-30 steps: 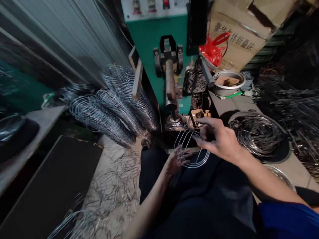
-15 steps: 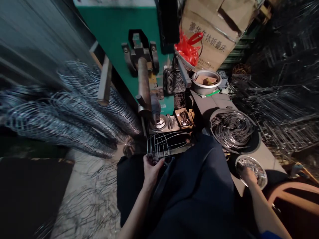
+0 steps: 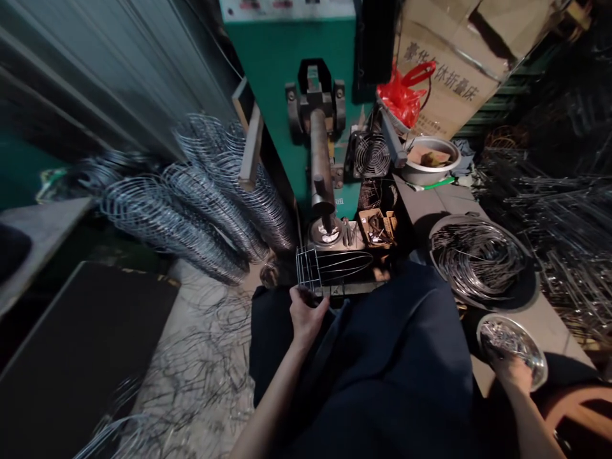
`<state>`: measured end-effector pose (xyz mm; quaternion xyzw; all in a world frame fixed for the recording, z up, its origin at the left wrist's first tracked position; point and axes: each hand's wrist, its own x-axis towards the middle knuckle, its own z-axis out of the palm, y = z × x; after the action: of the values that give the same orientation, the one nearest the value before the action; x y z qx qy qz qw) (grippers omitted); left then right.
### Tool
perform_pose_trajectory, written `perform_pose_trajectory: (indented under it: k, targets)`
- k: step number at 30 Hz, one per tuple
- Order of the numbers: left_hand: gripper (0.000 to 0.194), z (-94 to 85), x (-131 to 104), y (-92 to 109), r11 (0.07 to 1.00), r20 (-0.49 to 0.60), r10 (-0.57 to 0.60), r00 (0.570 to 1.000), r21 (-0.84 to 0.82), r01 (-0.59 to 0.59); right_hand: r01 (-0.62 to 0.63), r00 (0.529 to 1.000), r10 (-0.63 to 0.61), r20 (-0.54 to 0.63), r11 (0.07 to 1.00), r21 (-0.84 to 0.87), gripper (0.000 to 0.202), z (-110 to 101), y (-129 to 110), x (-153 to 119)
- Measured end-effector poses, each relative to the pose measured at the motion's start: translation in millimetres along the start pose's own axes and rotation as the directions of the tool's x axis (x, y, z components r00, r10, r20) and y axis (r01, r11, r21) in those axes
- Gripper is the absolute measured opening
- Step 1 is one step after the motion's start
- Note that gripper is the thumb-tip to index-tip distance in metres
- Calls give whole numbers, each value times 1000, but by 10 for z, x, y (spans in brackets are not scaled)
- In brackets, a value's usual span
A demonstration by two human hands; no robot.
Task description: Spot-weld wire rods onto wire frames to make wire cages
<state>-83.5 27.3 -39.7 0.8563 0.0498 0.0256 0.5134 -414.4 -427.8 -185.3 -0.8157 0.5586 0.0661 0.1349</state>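
Note:
My left hand (image 3: 308,312) is closed on the near edge of a wire frame (image 3: 310,268), a small grid with long curved loops running off to the right. This frame sits over my lap, just in front of the machine's lower post. Off to the right, my right hand (image 3: 514,371) reaches into a shiny metal bowl (image 3: 541,376) of small metal pieces (image 3: 507,336). Its fingers are bent together and dark at the tips, and what they grip among the pieces cannot be made out.
A green machine (image 3: 268,64) with a thick metal arm (image 3: 321,159) stands ahead. Stacks of wire rings (image 3: 162,210) lean at the left; loose wires (image 3: 201,357) cover the floor. Right are a basin of bent wires (image 3: 478,261), a cardboard box (image 3: 440,70) and piled wire racks (image 3: 574,210).
The view has swung left, so the scene sits farther right. My left hand keeps hold of the wire frame, which is turned slightly. The right hand stays at the bowl, its fingers shifted among the pieces.

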Motion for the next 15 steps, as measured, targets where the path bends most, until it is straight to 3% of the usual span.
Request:
perform_pose_trajectory:
  k: [8,11,15]
  targets:
    - [47,-86,7,-29,998,-10,50,999,33,-50,-50,994,54,91,997,-50,46,-85,-212,55]
    - [48,-120,22,-27,996,-25,75,997,42,-74,-41,999,41,16,999,16,36,-107,-137,34]
    - [47,-125,65,-26,995,-35,94,995,38,-93,28,987,9,-159,974,227,34,-270,-86,-23]
